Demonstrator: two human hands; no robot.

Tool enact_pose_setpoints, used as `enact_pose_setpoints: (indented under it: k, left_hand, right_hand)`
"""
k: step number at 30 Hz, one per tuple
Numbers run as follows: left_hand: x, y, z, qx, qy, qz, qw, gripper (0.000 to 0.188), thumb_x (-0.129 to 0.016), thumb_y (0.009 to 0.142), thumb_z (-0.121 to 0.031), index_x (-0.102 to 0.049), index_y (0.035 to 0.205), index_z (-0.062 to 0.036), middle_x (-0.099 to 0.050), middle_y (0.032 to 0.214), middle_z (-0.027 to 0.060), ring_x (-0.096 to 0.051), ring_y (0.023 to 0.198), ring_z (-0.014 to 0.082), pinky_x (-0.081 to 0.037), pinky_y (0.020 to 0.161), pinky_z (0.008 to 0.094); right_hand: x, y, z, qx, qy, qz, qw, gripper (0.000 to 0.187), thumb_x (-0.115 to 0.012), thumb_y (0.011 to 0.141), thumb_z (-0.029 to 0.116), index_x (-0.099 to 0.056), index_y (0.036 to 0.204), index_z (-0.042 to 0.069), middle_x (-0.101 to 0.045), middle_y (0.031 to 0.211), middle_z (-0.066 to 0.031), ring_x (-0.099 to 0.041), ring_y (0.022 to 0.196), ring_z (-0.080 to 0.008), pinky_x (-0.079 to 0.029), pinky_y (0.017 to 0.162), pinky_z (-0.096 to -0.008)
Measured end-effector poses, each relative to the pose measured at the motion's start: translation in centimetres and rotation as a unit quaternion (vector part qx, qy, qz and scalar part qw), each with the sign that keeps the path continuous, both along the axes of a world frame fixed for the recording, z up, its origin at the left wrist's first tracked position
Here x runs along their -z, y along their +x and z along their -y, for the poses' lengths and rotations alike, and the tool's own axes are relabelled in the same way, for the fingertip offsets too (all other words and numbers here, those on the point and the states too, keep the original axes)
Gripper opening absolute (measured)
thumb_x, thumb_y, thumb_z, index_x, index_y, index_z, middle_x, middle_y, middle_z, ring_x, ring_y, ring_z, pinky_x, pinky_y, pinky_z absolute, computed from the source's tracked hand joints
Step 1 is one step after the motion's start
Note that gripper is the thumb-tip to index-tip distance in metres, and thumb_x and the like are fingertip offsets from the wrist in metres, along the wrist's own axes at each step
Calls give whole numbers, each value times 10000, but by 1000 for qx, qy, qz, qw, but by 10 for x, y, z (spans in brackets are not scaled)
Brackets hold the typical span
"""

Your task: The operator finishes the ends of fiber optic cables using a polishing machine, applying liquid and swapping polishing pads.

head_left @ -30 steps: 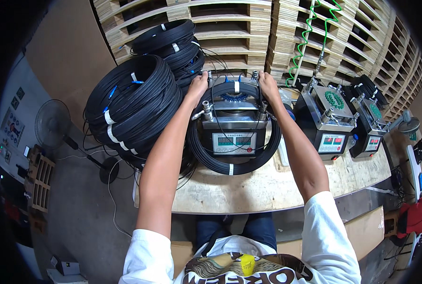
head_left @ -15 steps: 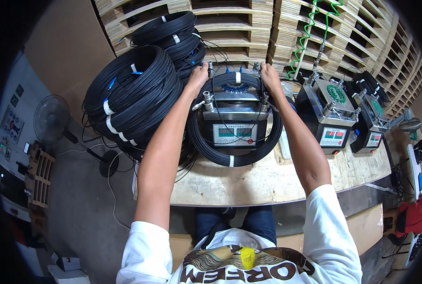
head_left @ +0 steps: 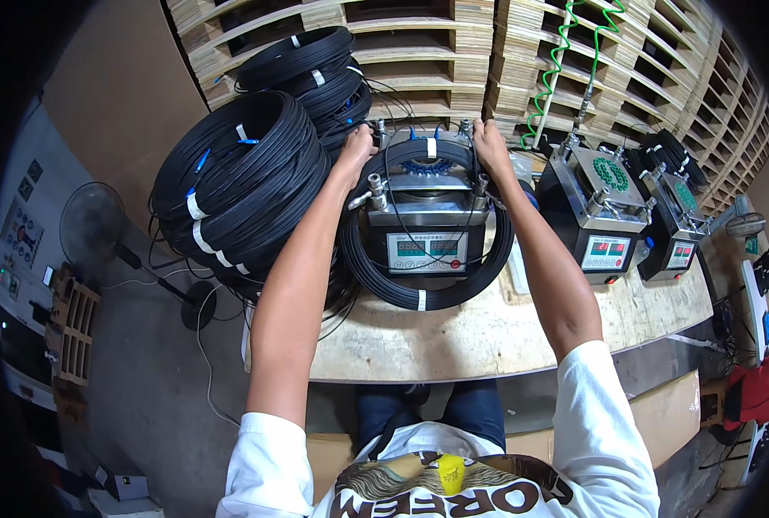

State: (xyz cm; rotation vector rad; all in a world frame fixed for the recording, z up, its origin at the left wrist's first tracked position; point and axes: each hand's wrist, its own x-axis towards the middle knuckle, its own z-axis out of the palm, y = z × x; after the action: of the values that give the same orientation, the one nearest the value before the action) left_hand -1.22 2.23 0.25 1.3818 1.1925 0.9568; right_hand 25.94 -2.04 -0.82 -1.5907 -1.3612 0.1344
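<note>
In front of me stands a polishing machine (head_left: 488, 235) with a dark body, a metal top and a lit display panel (head_left: 425, 251). A coil of black cable (head_left: 365, 274), bound with white tape, hangs around its front and arches over the top. Two blue connectors (head_left: 425, 135) poke up at the back of the metal plate. My left hand (head_left: 356, 154) is closed beside the rear left corner post (head_left: 379, 129). At the rear right post (head_left: 466, 129), my right hand (head_left: 491, 147) is closed too. Whatever the fingers hold is hidden.
Tall stacks of black cable coils (head_left: 246, 186) crowd the left side. Two similar machines (head_left: 598, 203) with green-dotted plates stand to the right on the wooden table (head_left: 419, 345). Pallets (head_left: 419, 78) rise behind, a green spiral hose (head_left: 547, 82) hangs down, and a fan (head_left: 95, 220) stands left.
My left hand has shifted slightly toward me and to the left at the rear corner. The right hand stays at its post. The whole view has tipped a little.
</note>
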Motion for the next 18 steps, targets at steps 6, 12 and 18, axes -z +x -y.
enact_pose_setpoints:
  k: [6,12,18]
  left_hand:
    - [-5,8,11,0,-19,24,1000,575,-256,986,-375,-374,1437,-39,-528,1281,310,-567,1129,362,-440,988,422]
    - [-7,11,17,0,-29,30,999,581,-254,979,-370,-367,1445,-41,-512,1304,317,-554,1154,380,-422,1014,429]
    - [-2,7,9,3,-11,12,1000,577,-244,982,-360,-363,1448,-41,-504,1316,323,-550,1170,392,-417,1020,431]
  right_hand:
    - [8,4,-1,-4,20,3,1000,499,-405,1017,399,-524,1004,-85,-589,964,-372,-550,994,-546,-445,855,-539]
    - [14,10,-4,-6,20,4,1000,473,-403,1026,400,-505,970,-59,-580,940,-349,-542,956,-540,-432,810,-530]
    - [12,8,-5,-7,29,0,1000,470,-410,1028,396,-500,953,-59,-568,902,-348,-538,919,-541,-431,793,-529]
